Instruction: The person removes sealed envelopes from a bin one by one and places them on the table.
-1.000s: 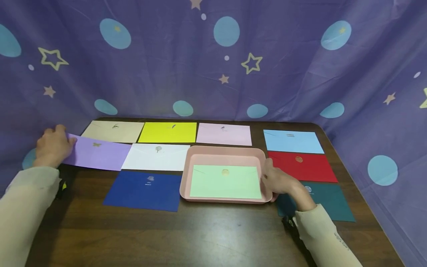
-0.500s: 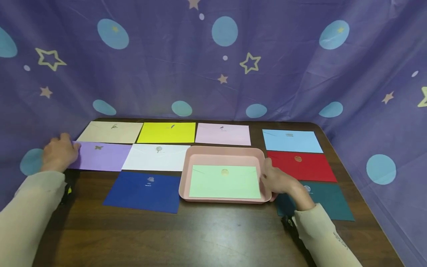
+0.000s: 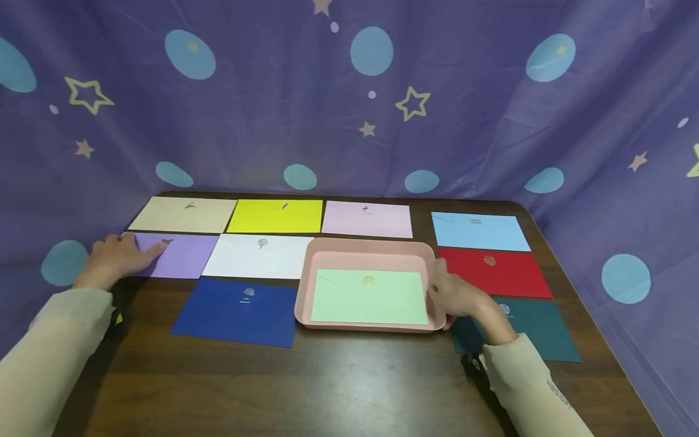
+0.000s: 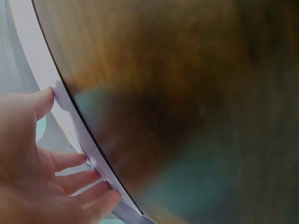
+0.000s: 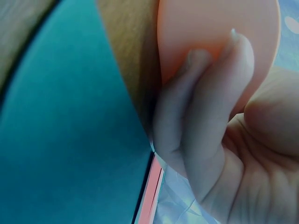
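My left hand (image 3: 116,260) rests on the left part of a purple envelope (image 3: 185,260), its thumb stretched toward the small butterfly print. In the left wrist view its fingertips (image 4: 79,159) touch the pale envelope surface (image 4: 70,119), fingers spread. My right hand (image 3: 460,293) grips the right side of a pink tray (image 3: 371,256). Curled fingers (image 5: 212,102) press against the tray's underside (image 5: 215,28) in the right wrist view. Inside the tray lies a light green envelope (image 3: 369,301) with a gold print.
Beige (image 3: 182,217), yellow (image 3: 275,217) and pink (image 3: 367,221) envelopes line the back. White (image 3: 256,261) and dark blue (image 3: 235,315) ones lie left of the tray. Light blue (image 3: 480,233), red (image 3: 513,276) and teal (image 3: 546,334) ones lie at the right. A purple curtain (image 3: 306,103) hangs behind the table.
The purple envelope's left end, raised and held a second ago, now lies flat. My left hand has let go of its edge and moved right over it, thumb outstretched. My right hand stays put.
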{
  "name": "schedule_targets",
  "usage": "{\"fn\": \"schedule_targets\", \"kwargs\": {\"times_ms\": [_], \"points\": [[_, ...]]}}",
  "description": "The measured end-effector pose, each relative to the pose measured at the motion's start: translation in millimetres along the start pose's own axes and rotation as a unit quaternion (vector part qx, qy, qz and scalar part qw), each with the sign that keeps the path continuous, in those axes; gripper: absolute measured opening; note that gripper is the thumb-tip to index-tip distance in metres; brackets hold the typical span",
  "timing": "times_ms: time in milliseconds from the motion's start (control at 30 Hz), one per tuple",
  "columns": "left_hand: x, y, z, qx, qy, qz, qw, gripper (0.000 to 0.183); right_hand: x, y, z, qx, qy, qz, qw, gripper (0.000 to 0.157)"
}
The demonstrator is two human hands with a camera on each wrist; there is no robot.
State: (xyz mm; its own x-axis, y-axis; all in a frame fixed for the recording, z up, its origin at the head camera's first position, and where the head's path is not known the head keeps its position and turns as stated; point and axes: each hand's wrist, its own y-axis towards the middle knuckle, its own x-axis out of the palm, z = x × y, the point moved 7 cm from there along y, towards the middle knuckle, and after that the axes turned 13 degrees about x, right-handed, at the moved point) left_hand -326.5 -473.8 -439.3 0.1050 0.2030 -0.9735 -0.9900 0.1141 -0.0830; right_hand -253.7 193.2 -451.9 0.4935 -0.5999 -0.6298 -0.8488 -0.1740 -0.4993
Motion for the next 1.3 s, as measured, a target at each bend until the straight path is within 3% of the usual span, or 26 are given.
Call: {"fn": "schedule_targets", "kwargs": {"times_ms": [267,400,500,700,933,1133,1300], "points": [[3.9,-2.4,7.8,-0.015,-0.002,0.01,0.9998,0.108,0.4,-1,0,-0.013,-0.001,-0.005,1.0,0.049],[-3.4,-2.2,19.0,-0.002,0.005,0.041,0.9991,0.101,-0.5,0,-1,-0.007,-0.001,-0.001,1.0,0.05],[-12.7,2.2,37.1,0.02,0.009,0.073,0.9971,0.095,-1.1,1,-1,0.0,0.0,0.002,1.0,0.052],[-30.9,12.2,102.1,0.085,-0.012,0.124,0.9886,0.084,-0.2,-1,-1,-0.016,-0.002,-0.002,1.0,0.049],[-43.2,7.1,191.5,0.153,-0.032,0.166,0.9737,0.071,1.2,-1,1,-0.012,0.0,0.001,1.0,0.048],[-36.2,-2.1,256.8,0.213,-0.039,0.145,0.9654,0.066,0.7,-1,0,-0.019,-0.002,0.0,1.0,0.046],[-22.4,-5.8,298.1,0.252,-0.056,0.113,0.9594,0.063,0.5,-1,0,-0.015,-0.003,0.0,1.0,0.049]]}}
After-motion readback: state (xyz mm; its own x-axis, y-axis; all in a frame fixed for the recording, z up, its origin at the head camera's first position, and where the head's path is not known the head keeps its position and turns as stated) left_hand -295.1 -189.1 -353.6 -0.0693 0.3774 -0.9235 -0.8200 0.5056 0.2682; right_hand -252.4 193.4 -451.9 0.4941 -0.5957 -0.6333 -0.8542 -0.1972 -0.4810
